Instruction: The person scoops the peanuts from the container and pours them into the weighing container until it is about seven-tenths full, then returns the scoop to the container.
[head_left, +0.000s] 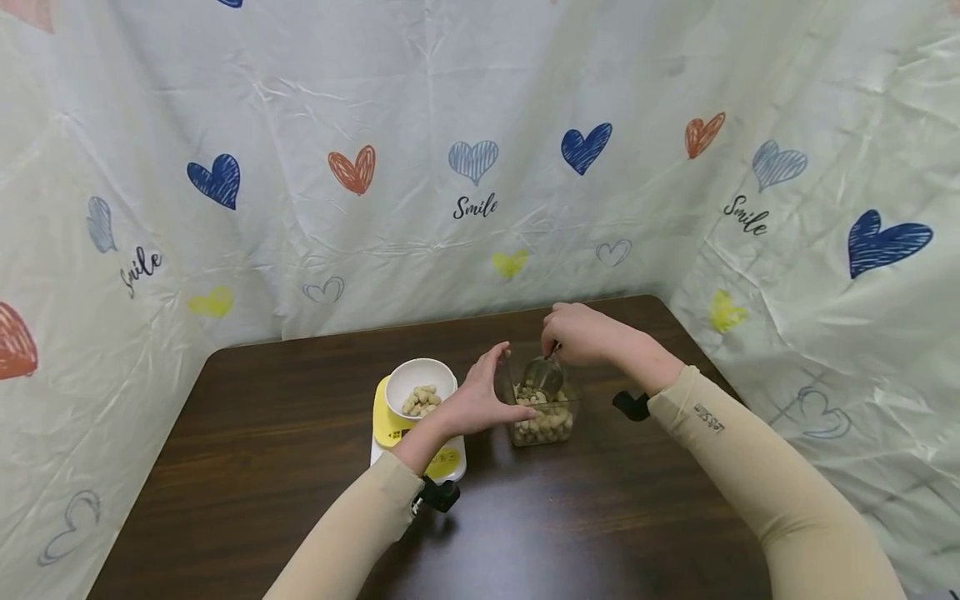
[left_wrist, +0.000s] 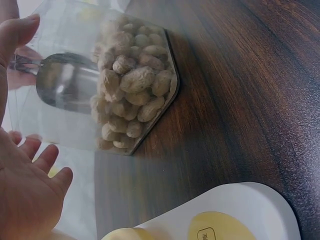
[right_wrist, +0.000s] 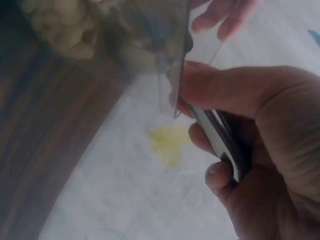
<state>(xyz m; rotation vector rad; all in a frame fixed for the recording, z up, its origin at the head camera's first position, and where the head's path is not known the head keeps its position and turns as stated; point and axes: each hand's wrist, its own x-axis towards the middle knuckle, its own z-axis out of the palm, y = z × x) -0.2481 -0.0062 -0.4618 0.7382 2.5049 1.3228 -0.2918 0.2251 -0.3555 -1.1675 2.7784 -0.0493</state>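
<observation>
Right of centre: clamping fingers of right hand point(head_left: 581, 335) on scoop point(head_left: 543, 377) | pointing long axis down-frame toward peanuts point(head_left: 543, 426) | spreading left hand point(head_left: 478, 402) fingers at box point(left_wrist: 75, 127)

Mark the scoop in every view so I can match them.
Head: scoop right of and below centre, inside the clear box.
Left wrist: scoop at upper left.
Right wrist: its handle right of centre, in the right hand.
Shared landmark: the box.
</observation>
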